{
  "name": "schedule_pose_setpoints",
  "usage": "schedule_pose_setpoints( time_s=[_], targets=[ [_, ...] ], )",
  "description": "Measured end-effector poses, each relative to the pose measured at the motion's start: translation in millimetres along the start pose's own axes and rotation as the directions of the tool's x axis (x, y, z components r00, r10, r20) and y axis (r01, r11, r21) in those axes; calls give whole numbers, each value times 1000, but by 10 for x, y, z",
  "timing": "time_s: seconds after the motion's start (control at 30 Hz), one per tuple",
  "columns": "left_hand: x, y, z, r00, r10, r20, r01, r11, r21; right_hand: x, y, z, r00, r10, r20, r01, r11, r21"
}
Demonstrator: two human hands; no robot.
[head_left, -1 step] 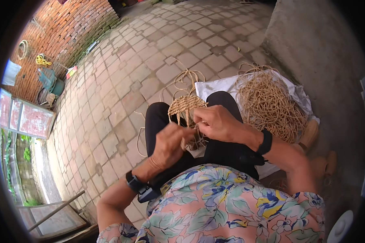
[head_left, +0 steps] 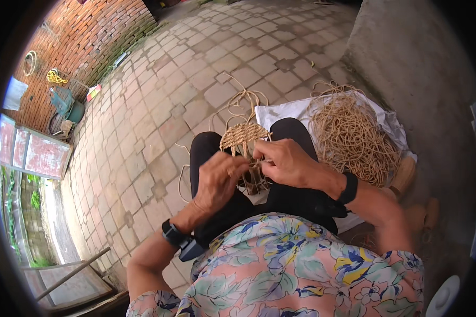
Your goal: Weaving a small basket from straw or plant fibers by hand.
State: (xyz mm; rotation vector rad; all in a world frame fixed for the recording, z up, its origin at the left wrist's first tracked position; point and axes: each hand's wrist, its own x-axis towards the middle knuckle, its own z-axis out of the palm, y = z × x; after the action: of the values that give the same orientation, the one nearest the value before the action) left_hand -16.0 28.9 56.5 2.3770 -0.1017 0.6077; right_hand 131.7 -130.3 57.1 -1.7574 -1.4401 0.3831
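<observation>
A half-round woven piece of tan cord lies between my knees, with warp strands running down from it toward me. My left hand is closed just below its near edge, fingertips pinched on a thin strand. Facing it across a small gap, my right hand is closed too, thumb and forefinger pinching the cord near the strands. My fingers hide the exact spot where the cord is gripped. Loose tails of cord curl on the paving beyond the woven piece.
A large tangled heap of tan cord rests on a white woven sack to my right. Paving bricks spread ahead and left. A concrete wall rises at the right; a teal bucket stands by the far-left brick wall.
My left hand has shifted slightly away from me and a little left, and its fingers are less blurred. The right hand and the woven piece stay nearly in place.
</observation>
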Motion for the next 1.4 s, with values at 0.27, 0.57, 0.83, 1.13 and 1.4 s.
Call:
schedule_pose_setpoints(
  time_s=[0.27,0.57,0.83,1.13,1.4],
  targets=[
    [416,-363,66,980,-175,92,175,984,11,-238,-137,126,996,-91,-3,88,971,-223],
    [283,-196,-28,939,-280,-198,267,960,-86,-92,-97,60,963,138,231,-74,962,-264],
    [-360,-40,42,1000,4,28,-10,976,217,210,-36,-82,645,406,648,-700,654,287],
    [-360,-63,220,992,124,-6,-110,903,414,200,-28,-45,619,404,673,-762,516,391],
    [-251,114,167,999,3,-51,11,961,278,-43,96,143,979,142,145,-167,970,177]
  ],
)
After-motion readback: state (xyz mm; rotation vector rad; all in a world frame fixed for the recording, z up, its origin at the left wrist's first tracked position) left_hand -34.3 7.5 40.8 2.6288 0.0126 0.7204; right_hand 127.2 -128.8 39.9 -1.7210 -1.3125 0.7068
